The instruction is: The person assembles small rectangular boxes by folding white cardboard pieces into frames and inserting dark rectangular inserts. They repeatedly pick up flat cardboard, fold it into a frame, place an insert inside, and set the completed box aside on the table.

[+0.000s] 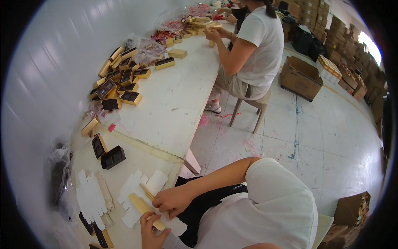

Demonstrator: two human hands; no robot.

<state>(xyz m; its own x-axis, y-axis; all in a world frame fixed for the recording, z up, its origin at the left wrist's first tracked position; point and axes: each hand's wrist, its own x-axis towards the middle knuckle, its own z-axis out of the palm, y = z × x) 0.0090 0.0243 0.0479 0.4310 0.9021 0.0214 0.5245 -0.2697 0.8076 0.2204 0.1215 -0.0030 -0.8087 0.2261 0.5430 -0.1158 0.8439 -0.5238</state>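
Near the table's front edge, I have a gold cardboard box blank (141, 204), partly folded, with white inner flaps. My left hand (151, 232) grips its near end, thumb and fingers closed around the edge. Farther up the same piece, my right hand (174, 201) bends over it with curled fingers pressing on a raised gold side. White unfolded card blanks (129, 191) lie under and beside it. More flat white blanks (89, 199) are stacked to the left. Just beyond are a black plastic insert tray (112, 157) and a gold box with a black insert (98, 146).
Gold boxes with black inserts (120, 83) are heaped along the wall, beside clear plastic wrap (147, 50). A co-worker (259, 45) sits on a stool (253, 106) farther along the table, handling a gold box. A large carton (301, 79) stands on the floor.
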